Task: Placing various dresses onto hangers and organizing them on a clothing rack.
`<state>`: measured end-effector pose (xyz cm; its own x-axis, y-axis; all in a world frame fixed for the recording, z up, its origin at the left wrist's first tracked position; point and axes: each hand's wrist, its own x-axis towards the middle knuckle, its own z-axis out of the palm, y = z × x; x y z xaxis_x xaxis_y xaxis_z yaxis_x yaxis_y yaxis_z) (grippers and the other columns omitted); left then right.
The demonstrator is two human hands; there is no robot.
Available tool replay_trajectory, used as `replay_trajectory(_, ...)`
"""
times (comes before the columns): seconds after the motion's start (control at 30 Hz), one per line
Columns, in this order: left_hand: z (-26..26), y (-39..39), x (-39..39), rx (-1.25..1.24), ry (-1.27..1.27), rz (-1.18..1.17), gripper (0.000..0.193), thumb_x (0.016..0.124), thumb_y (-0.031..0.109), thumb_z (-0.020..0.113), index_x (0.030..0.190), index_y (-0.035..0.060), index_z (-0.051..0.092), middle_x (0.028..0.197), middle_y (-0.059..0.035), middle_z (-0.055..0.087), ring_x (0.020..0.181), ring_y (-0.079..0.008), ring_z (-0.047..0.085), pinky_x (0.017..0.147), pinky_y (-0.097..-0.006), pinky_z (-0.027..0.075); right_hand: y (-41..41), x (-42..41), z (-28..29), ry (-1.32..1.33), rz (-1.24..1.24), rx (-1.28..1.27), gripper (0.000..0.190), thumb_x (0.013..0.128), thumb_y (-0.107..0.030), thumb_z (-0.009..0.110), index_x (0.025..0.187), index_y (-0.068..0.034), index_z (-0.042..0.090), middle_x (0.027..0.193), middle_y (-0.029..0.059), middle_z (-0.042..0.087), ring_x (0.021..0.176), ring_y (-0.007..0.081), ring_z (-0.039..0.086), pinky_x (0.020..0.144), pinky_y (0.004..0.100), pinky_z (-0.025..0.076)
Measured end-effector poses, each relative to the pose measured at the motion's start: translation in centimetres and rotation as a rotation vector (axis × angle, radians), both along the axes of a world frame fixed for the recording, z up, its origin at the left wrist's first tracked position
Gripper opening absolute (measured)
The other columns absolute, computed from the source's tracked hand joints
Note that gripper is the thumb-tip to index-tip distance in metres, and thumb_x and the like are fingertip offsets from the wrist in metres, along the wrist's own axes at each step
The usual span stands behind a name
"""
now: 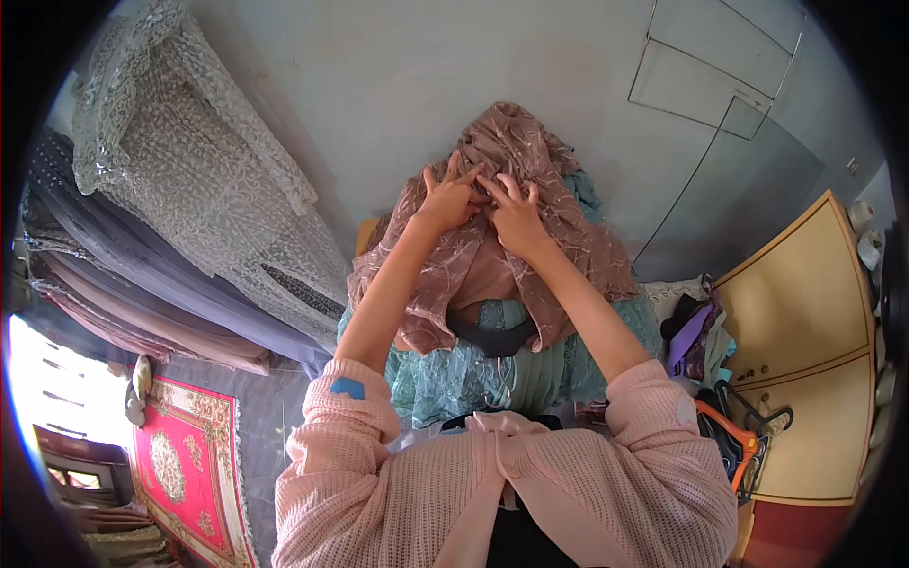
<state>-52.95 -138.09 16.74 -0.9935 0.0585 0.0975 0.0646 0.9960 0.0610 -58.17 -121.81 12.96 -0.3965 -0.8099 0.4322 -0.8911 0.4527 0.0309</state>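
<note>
A mauve embroidered garment (593,259) lies in front of me with a black clothes hanger (493,339) in its neck opening; the hanger's metal hook points toward me. On the upper part of the garment, my left hand (452,201) and my right hand (516,216) meet near its middle. Their inner fingers are close together at the fabric and the other fingers are spread. Whether cloth is pinched between the fingertips cannot be told. Beneath the mauve garment spreads a teal lace garment (433,380), showing at the near edge and both sides.
Long gowns hang at the left, among them a silvery beaded gown (213,170). A red patterned rug (188,461) lies on the grey floor. At the right are a wooden cabinet (795,312), an orange hanger (742,440) among black ones, and a purple cloth (689,341). A wire rack (710,67) stands against the wall.
</note>
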Motion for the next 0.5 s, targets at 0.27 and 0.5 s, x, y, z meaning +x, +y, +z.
replay_trajectory(0.27, 0.2, 0.0, -0.7, -0.023, -0.054, -0.022, 0.038, 0.076, 0.019, 0.071, 0.112, 0.0291, 0.067, 0.153, 0.0005, 0.022, 0.143, -0.0326, 0.000, 0.103, -0.0730, 0.008, -0.1, -0.2, -0.4, 0.222, -0.011, -0.083, 0.012, 0.074, -0.011, 0.060, 0.075, -0.006, 0.071, 0.127, 0.0037, 0.048, 0.126, 0.0266, 0.036, 0.098, 0.0587, 0.024)
replay_trajectory(0.5, 0.5, 0.2, 0.0, 0.076, 0.234, -0.143, 0.042, 0.073, 0.011, 0.071, 0.111, 0.0251, 0.064, 0.152, 0.0038, 0.026, 0.143, -0.0301, 0.010, 0.099, -0.0726, 0.014, 1.6, 0.2, 2.9, -0.002, -0.033, -0.395, 0.008, 0.067, -0.018, 0.074, 0.071, -0.012, 0.070, 0.124, -0.0004, 0.049, 0.121, 0.0262, 0.037, 0.095, 0.0552, 0.024)
